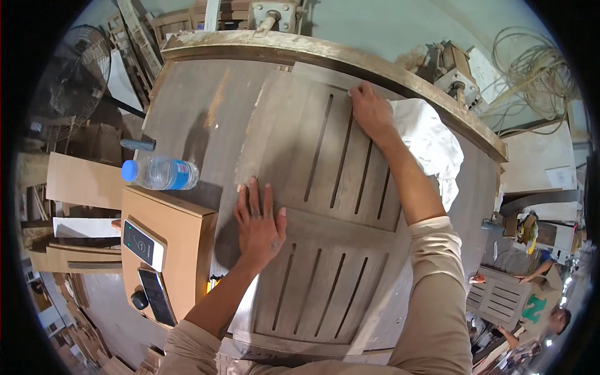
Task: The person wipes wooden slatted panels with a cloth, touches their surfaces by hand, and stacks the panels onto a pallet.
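Observation:
A grey-brown wooden door panel (pixel 284 150) with two sets of long slots lies flat on the workbench. My left hand (pixel 259 231) rests on the panel's left side near the middle rail, its fingers spread. Toward the far end, my right hand (pixel 373 112) is closed, with fingertips pressed together at the top of the slots. Whatever those fingertips hold, if anything, is too small to make out. A crumpled white cloth (pixel 428 137) lies just right of my right wrist. My right forearm covers part of the panel's right side.
Left of the panel, a cardboard box (pixel 165 209) carries a phone (pixel 156 297) and a white-edged device (pixel 144 244). A blue-capped water bottle (pixel 165 174) lies by it. A raised wooden bar (pixel 337 59) borders the far edge. A fan (pixel 72 78) stands left; another person (pixel 544 294) works at right.

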The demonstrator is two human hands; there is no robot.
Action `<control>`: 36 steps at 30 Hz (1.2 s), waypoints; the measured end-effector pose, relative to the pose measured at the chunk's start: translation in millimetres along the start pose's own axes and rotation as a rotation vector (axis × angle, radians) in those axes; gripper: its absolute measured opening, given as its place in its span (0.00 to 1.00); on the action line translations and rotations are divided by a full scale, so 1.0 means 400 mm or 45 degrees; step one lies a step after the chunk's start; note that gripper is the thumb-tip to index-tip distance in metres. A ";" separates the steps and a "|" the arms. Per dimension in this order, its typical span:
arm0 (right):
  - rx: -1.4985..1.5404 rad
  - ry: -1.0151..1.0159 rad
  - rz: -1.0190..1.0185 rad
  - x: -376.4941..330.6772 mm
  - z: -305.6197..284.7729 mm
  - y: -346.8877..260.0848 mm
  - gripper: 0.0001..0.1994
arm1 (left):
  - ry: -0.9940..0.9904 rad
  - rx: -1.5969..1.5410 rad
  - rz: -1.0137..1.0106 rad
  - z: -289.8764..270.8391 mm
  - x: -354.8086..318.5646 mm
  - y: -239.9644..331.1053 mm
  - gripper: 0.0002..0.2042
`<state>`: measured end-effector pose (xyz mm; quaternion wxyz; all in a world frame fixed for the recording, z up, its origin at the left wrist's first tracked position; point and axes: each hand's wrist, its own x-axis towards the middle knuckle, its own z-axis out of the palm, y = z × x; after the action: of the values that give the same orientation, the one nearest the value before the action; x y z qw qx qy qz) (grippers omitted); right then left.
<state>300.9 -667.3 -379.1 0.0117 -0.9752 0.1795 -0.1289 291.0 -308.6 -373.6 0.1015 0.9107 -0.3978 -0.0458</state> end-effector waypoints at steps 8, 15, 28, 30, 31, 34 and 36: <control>-0.283 -0.224 0.421 -0.310 -0.153 0.240 0.08 | 0.049 -0.036 0.034 -0.017 -0.011 0.008 0.27; -0.106 0.488 0.949 -0.799 -0.364 -0.074 0.10 | 0.030 -0.005 -0.002 -0.005 -0.037 -0.028 0.27; 0.210 -0.094 1.286 -1.331 -0.325 -0.698 0.29 | 0.135 -0.438 0.150 -0.026 -0.401 -0.056 0.32; 0.069 -0.128 1.302 -1.334 -0.334 -0.736 0.29 | 0.014 -0.536 0.044 -0.031 -0.539 -0.085 0.34; 0.142 -0.066 1.350 -1.332 -0.341 -0.743 0.30 | 0.042 -0.576 0.075 -0.030 -0.599 -0.108 0.35; 0.221 0.028 1.468 -1.314 -0.349 -0.758 0.30 | 0.039 -0.578 0.171 -0.032 -0.693 -0.147 0.37; 0.218 0.063 1.552 -1.292 -0.355 -0.753 0.30 | 0.007 -0.542 0.247 -0.040 -0.688 -0.144 0.37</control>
<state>-97.0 -199.7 -348.9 0.1575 -0.6893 0.6940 -0.1356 148.0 -66.2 -370.0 0.2965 0.8264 -0.4644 -0.1164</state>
